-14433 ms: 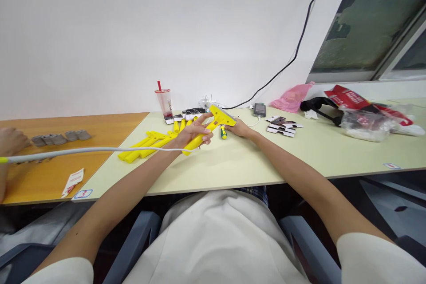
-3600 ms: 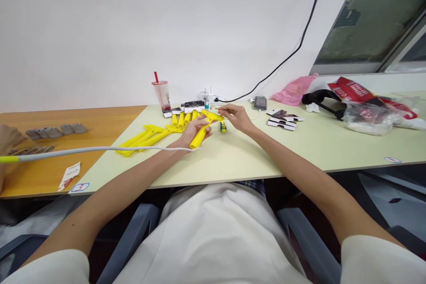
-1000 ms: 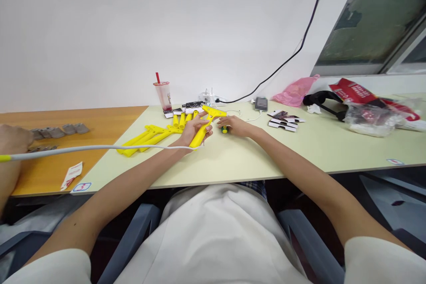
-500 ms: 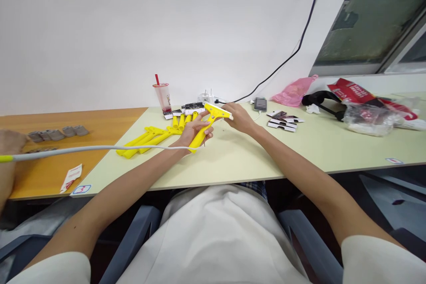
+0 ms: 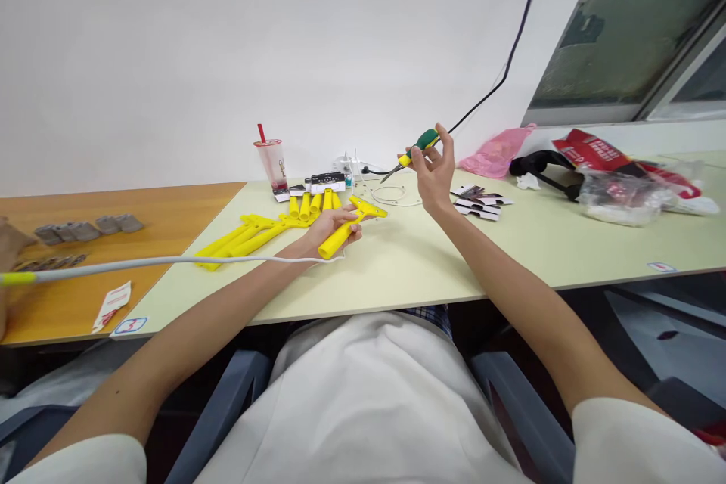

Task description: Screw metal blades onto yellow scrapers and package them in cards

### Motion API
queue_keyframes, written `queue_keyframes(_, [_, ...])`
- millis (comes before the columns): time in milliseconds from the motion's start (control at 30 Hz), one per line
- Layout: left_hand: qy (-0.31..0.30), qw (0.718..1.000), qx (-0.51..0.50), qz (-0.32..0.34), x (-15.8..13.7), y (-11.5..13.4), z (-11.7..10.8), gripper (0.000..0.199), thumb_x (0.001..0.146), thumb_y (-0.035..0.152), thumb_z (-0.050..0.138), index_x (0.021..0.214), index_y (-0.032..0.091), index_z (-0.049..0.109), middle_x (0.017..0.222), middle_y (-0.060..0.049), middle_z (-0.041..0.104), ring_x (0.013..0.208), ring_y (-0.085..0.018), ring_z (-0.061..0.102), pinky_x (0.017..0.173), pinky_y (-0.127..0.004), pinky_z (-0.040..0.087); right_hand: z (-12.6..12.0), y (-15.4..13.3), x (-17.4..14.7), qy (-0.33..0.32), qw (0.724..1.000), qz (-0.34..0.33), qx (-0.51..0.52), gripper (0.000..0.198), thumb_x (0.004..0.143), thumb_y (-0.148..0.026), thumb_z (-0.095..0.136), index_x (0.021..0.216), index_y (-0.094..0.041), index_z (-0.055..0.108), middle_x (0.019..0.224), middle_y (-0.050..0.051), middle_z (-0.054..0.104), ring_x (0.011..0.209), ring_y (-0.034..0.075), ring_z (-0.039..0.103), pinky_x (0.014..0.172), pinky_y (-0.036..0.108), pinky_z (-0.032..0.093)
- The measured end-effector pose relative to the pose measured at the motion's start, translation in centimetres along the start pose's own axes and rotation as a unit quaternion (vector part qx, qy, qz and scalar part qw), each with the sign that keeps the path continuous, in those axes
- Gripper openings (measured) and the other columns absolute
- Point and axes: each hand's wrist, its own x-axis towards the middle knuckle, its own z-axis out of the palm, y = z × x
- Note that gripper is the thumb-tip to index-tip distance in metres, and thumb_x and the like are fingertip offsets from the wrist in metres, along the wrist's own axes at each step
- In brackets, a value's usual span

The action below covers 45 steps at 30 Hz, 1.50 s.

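Observation:
My left hand is closed around the handle of a yellow scraper, its wide head tilted up to the right, over the pale table. Raised above the table, my right hand grips a green and yellow screwdriver whose dark shaft slants down to the left. The tip is apart from the scraper. Beside my left wrist lie several yellow scraper handles, and further back more yellow handles lie in a row near black and white pieces.
A cup with a straw stands at the back. Black and white pieces, a pink bag and a clear plastic bag lie right. A grey-white cable crosses from the left. Grey pieces lie on the orange table.
My right hand has left the scraper head and moved up and right, now with the screwdriver in it. The scraper has lowered slightly, and its white edge piece no longer shows.

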Motion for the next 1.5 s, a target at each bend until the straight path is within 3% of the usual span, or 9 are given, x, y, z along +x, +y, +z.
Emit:
queue_keyframes(333, [-0.009, 1.000, 0.012, -0.002, 0.0, 0.0, -0.2, 0.055, 0.087, 0.000, 0.067, 0.141, 0.012, 0.064, 0.139, -0.024, 0.078, 0.056, -0.006, 0.058, 0.064, -0.023, 0.062, 2.0, -1.3, -1.8, -0.047, 0.999, -0.022, -0.005, 0.087, 0.099, -0.084, 0.069, 0.168, -0.042, 0.040, 0.142, 0.010, 0.076, 0.100, 0.025, 0.084, 0.089, 0.046, 0.077])
queue_keyframes(633, [-0.006, 1.000, 0.022, -0.002, 0.0, -0.2, 0.0, 0.055, 0.086, 0.000, 0.066, 0.139, 0.013, 0.064, 0.134, -0.023, 0.079, 0.054, -0.006, 0.056, 0.064, -0.024, 0.061, 2.6, -1.9, -2.9, -0.064, 0.998, -0.005, 0.015, 0.084, 0.098, -0.079, 0.075, 0.167, -0.043, 0.040, 0.141, 0.010, 0.076, 0.097, 0.027, 0.087, 0.096, 0.050, 0.076])
queue_keyframes(1000, [0.020, 1.000, 0.021, -0.006, 0.0, -0.3, 0.2, 0.051, 0.089, -0.003, 0.062, 0.138, 0.013, 0.063, 0.123, -0.020, 0.082, 0.053, -0.007, 0.057, 0.063, -0.024, 0.063, 2.5, -2.1, -2.9, -0.081, 0.995, -0.038, -0.039, 0.085, 0.100, -0.078, 0.072, 0.170, -0.042, 0.040, 0.143, 0.011, 0.075, 0.102, 0.027, 0.084, 0.097, 0.049, 0.075])
queue_keyframes(1300, [0.040, 0.992, -0.118, -0.008, 0.0, 0.2, 0.6, 0.046, 0.087, -0.009, 0.059, 0.125, 0.016, 0.061, 0.131, -0.018, 0.078, 0.052, -0.002, 0.054, 0.062, -0.017, 0.061, 4.9, -4.1, -2.3, -0.181, 0.980, -0.067, -0.036, 0.083, 0.111, -0.079, 0.046, 0.181, -0.046, 0.017, 0.165, 0.013, 0.063, 0.121, 0.031, 0.082, 0.107, 0.057, 0.071])
queue_keyframes(1500, [0.077, 0.977, -0.198, -0.003, -0.4, 0.6, 1.4, 0.041, 0.090, -0.008, 0.059, 0.120, 0.019, 0.053, 0.138, -0.019, 0.074, 0.056, -0.002, 0.055, 0.064, -0.017, 0.065, 7.4, -4.5, -0.7, -0.161, 0.985, -0.051, -0.039, 0.086, 0.106, -0.083, 0.055, 0.179, -0.045, 0.029, 0.156, 0.011, 0.067, 0.106, 0.027, 0.081, 0.100, 0.050, 0.074])
